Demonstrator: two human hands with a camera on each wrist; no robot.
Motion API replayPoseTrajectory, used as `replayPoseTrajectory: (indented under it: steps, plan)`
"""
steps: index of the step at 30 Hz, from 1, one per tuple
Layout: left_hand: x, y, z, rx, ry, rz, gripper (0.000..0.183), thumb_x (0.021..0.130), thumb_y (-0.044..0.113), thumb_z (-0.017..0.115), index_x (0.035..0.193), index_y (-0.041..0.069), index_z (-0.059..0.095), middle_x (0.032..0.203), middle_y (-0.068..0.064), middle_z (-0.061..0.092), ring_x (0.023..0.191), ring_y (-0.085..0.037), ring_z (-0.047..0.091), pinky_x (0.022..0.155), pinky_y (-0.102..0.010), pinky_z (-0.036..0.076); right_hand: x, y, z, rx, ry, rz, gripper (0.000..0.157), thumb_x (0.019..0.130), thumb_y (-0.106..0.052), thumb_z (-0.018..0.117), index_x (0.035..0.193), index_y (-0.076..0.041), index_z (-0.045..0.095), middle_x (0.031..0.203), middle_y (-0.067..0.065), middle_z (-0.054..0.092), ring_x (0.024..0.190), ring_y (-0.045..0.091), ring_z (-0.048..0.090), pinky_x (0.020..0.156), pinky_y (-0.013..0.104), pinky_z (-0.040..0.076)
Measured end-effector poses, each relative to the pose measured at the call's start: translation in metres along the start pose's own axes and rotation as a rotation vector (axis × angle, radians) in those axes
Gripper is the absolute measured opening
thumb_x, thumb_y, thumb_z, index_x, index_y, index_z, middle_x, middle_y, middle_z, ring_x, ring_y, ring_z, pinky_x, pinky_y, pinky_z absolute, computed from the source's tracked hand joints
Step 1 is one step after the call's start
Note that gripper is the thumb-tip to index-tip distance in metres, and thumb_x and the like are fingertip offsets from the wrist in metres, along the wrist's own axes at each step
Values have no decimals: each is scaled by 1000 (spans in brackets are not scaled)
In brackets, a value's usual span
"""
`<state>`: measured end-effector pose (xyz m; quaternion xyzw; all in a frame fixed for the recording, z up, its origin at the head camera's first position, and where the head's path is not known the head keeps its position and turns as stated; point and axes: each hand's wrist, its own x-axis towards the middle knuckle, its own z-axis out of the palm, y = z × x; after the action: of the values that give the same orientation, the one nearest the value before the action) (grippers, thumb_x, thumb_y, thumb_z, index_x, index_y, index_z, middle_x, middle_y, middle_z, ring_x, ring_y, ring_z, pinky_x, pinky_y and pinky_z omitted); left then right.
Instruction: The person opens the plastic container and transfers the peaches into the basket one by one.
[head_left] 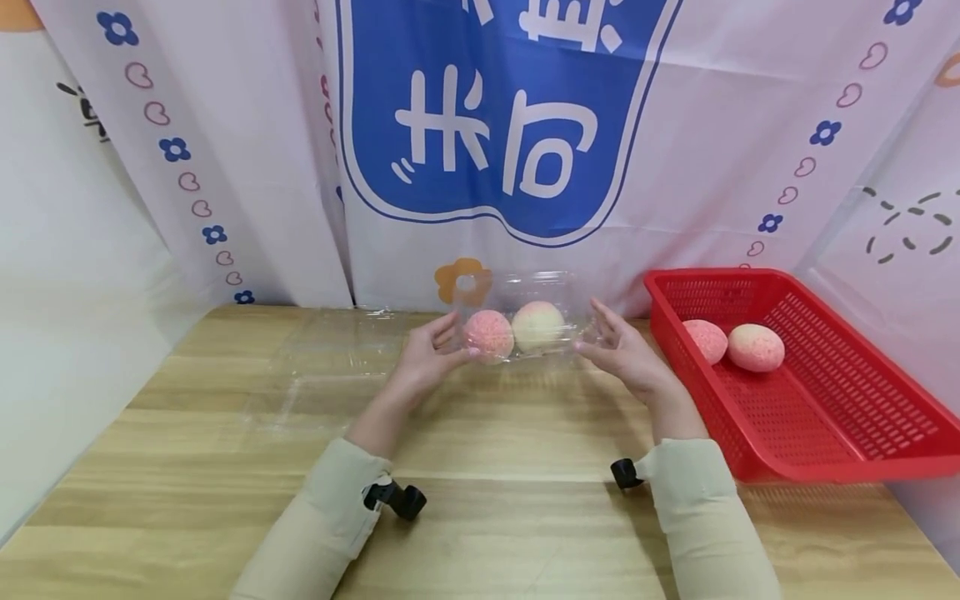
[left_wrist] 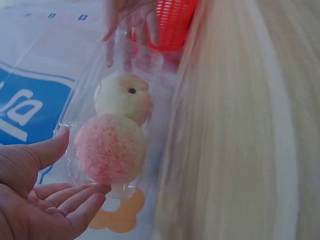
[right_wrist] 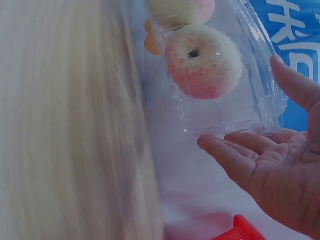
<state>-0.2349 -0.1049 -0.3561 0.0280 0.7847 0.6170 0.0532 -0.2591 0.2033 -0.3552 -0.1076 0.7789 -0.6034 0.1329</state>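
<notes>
Two round peaches sit side by side in a clear plastic box [head_left: 525, 286]. The left peach [head_left: 489, 333] is speckled pink; the other peach [head_left: 538, 325] is mostly pale cream, and a dark stem spot shows on it in both wrist views. My left hand [head_left: 426, 357] holds the box's left end between thumb and fingers. At the opposite end, my right hand [head_left: 626, 354] grips the box, its thumb [right_wrist: 295, 82] along one edge and fingertips [right_wrist: 212, 144] against the end wall.
More clear plastic packaging [head_left: 322, 375] lies on the wooden table [head_left: 495, 533] at left. A red plastic basket [head_left: 825, 450] stands at right, with two more pink and cream peaches [head_left: 756, 347] inside. A printed white curtain [head_left: 262, 150] hangs behind the table.
</notes>
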Motion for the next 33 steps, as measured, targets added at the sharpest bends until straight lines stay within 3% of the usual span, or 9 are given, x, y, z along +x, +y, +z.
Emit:
replayPoseTrajectory:
  steps: [8, 14, 18, 33]
  plan:
    - [-17, 4, -6, 86, -8, 71, 77, 86, 13, 78, 152, 8, 39, 150, -21, 46, 131, -38, 54, 102, -40, 51, -21, -12, -5, -198, 1, -58, 89, 94, -22, 69, 161, -26, 11, 167, 9, 15, 153, 37, 18, 120, 56, 27]
    - [-29, 1, -11, 143, -33, 173, 75, 84, 12, 80, 148, 1, 42, 144, -25, 50, 124, -39, 59, 99, -38, 53, -36, -15, -4, -297, 4, -191, 90, 92, -14, 71, 160, -14, 12, 165, 17, 19, 150, 40, 24, 118, 55, 28]
    - [-38, 1, -14, 139, -61, 178, 75, 83, 9, 80, 148, 0, 42, 143, -27, 50, 124, -41, 59, 98, -39, 53, -47, -13, 0, -317, 12, -219, 89, 91, -10, 71, 159, -8, 15, 163, 21, 23, 148, 41, 27, 114, 51, 32]
    - [-76, -5, -14, 232, -96, 125, 78, 81, 14, 81, 146, -2, 43, 139, -25, 54, 121, -40, 61, 94, -36, 55, -82, -1, 18, -315, -26, -141, 93, 88, -18, 76, 157, -1, 17, 154, 31, 34, 137, 47, 43, 103, 46, 47]
